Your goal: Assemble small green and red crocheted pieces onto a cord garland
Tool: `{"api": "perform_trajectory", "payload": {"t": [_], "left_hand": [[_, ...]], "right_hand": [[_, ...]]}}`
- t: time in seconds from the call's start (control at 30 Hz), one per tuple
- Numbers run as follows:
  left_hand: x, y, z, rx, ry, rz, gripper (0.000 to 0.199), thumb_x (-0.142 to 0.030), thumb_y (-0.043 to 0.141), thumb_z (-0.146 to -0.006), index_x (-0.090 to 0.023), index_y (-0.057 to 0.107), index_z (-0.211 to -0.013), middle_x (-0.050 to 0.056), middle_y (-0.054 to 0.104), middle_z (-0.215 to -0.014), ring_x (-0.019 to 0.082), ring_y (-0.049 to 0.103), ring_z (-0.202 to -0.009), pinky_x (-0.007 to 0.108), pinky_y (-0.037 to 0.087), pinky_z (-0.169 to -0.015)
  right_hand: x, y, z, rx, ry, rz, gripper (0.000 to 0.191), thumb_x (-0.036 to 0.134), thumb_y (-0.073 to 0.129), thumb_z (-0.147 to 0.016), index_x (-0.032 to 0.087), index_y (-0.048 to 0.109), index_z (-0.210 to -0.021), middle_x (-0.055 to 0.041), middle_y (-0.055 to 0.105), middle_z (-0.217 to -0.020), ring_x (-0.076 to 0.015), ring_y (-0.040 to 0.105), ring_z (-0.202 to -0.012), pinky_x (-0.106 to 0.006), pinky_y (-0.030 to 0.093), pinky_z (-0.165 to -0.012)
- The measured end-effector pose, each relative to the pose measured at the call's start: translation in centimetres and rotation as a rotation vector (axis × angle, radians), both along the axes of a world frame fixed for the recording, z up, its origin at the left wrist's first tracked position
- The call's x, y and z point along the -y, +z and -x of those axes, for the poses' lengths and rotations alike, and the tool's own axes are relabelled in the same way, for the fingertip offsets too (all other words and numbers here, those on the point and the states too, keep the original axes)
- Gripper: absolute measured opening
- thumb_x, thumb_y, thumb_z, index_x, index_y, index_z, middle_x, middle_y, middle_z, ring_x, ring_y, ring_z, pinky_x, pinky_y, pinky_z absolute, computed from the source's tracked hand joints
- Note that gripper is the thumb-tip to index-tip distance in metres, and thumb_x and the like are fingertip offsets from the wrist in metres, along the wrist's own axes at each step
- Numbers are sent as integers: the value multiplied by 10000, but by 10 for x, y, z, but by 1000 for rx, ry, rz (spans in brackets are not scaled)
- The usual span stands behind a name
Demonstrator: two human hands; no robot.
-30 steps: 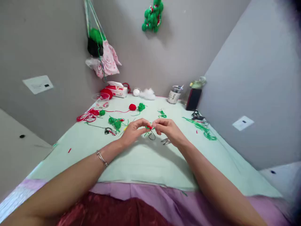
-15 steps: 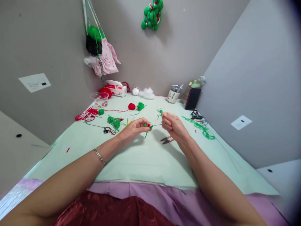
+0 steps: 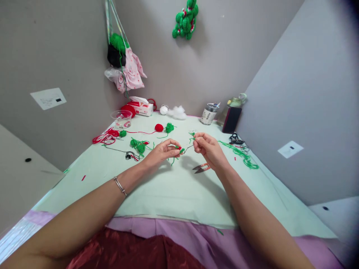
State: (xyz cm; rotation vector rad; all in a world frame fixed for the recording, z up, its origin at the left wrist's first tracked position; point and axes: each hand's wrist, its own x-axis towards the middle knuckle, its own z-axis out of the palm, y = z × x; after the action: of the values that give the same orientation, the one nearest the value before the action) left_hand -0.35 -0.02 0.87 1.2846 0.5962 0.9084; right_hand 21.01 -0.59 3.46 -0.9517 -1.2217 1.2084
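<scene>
My left hand (image 3: 165,151) pinches a small red-and-green knitted piece (image 3: 179,148) between thumb and fingers, just above the table. A green yarn tail hangs below it. From the piece a thin dark thread (image 3: 188,147) runs right to my right hand (image 3: 206,147), whose fingers are closed on its other end. Whether a needle or hook is also in those fingers I cannot make out. Some green yarn (image 3: 192,135) shows right at the right fingertips. Below the right hand lie thread snips (image 3: 201,168) with orange handles, partly covered by the wrist.
Green yarn tangles (image 3: 138,145), a red ball (image 3: 159,127) and red yarn (image 3: 108,136) lie left. Farther back stand a clear tub (image 3: 121,118), tissue box (image 3: 143,109), pen can (image 3: 209,114) and phone (image 3: 232,119). Loose green strands (image 3: 244,156) and black scissors (image 3: 235,139) lie right.
The dark thread was straight and taut; now it bends near the knitted piece. My right hand has shifted slightly, and the whole view has moved a little.
</scene>
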Motion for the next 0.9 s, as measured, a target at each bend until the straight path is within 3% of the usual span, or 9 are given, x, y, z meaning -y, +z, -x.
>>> {"api": "perform_trajectory", "payload": {"t": [0.37,0.7,0.9], "left_hand": [[-3,1,2,90,142,110,269,-342,794,-745,-185,646,-906,-5,621,-871,128,606,-808,293,451,-861],[-5,-1,5,131,75,134,265,-343,754,-804,-187,628,-976,16,670,-917,112,625,-795,285,472,-870],[-1,1,4,104,77,93,257,-360,727,-821,-220,562,-960,-4,676,-850,109,623,-733,267,475,-796]], "right_hand": [[18,1,17,569,-67,-392,124,292,682,-846,197,714,-773,-20,618,-757,-138,496,-668,-292,375,-613],[20,0,18,682,-81,-434,121,257,639,-874,210,689,-775,-23,623,-758,-146,493,-661,-299,379,-621],[23,1,21,702,-81,-444,122,250,626,-880,210,685,-780,-19,606,-740,-146,495,-661,-295,373,-618]]}}
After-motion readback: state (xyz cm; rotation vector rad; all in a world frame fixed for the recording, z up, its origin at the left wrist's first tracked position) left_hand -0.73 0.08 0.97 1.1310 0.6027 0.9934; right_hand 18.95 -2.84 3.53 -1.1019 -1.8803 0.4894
